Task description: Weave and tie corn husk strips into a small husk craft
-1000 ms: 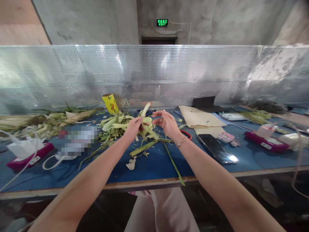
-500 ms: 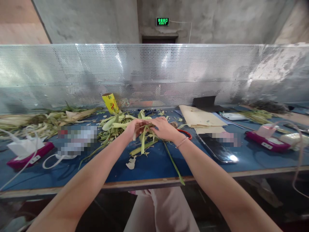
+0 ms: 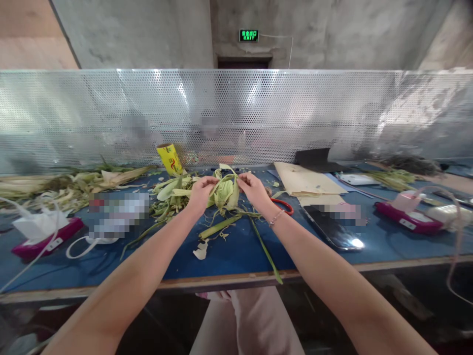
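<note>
Right hand [image 3: 253, 187] and left hand [image 3: 201, 195] have drawn apart, exposing the leaf bundle [image 3: 225, 192] at 12 o'clock over the bench [image 3: 236, 261]. Both grips pinch its leaves; judged two-handed spreading. Green stalk [image 3: 219, 227] at its 6 o'clock.

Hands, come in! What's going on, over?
Left hand and right hand pinching leaves. Stalk on the near side, red loop beside right hand. Over.

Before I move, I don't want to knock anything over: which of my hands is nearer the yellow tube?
Your left. The left hand is nearer you than the yellow tube and slightly right of it; the right hand is farther right.
</note>
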{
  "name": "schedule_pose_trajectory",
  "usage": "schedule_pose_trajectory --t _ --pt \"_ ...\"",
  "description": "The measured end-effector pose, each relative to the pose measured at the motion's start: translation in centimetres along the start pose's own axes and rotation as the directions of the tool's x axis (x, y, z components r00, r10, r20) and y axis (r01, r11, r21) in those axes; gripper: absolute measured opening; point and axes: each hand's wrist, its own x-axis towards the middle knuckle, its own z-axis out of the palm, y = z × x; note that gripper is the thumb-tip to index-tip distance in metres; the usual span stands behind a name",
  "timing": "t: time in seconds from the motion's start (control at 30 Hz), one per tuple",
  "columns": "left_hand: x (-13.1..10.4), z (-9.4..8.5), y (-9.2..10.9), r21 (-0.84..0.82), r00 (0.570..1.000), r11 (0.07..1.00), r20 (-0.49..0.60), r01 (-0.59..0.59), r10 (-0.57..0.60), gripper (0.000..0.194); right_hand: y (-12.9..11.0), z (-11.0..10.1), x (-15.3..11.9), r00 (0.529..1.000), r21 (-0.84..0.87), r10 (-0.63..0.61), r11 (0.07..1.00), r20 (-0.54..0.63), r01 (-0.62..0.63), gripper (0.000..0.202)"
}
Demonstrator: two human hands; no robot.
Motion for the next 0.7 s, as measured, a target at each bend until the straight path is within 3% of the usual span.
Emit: schedule_pose_trajectory --t 0.1,0.17,0.23,0.33,0.43,0.5,0.7 --pt "-0.5 0.7 -0.3 -0.105 0.995 0.992 0.082 0.07 -0.061 0.014 0.0 0.1 0.2 0.994 0.203 0.106 0.974 -0.02 -0.1 0.024" --pt "-0.7 0.7 0.0 -0.047 0.997 0.999 0.072 -0.004 0.007 0.016 -0.2 0.0 0.2 0.988 0.272 0.151 0.952 -0.032 -0.137 0.026" --pt "-0.8 0.5 0.5 0.093 0.988 0.985 0.066 -0.149 0.143 0.017 -0.3 -0.2 0.3 0.986 0.276 0.161 0.951 -0.049 -0.141 0.026" --pt "-1.2 0.2 1.3 0.234 0.939 0.91 0.111 -0.343 0.325 0.025 -0.6 -0.4 0.2 0.994 0.134 0.09 0.988 -0.059 -0.081 0.021" --pt "-1.7 0.4 1.6 0.312 0.9 0.847 0.217 -0.43 0.377 0.033 -1.1 -0.5 -0.2 1.0 -0.054 -0.019 0.998 -0.022 0.018 0.017" --pt "-1.9 0.6 1.5 0.373 0.899 0.822 0.256 -0.43 0.355 0.033 -1.4 -0.3 -0.5 0.998 -0.139 -0.055 0.989 0.008 0.056 0.016" --pt "-2.0 1.4 1.2 0.468 0.924 0.797 0.218 -0.382 0.314 0.014 -1.9 0.3 -1.4 0.985 -0.323 -0.123 0.933 0.122 0.157 0.013"
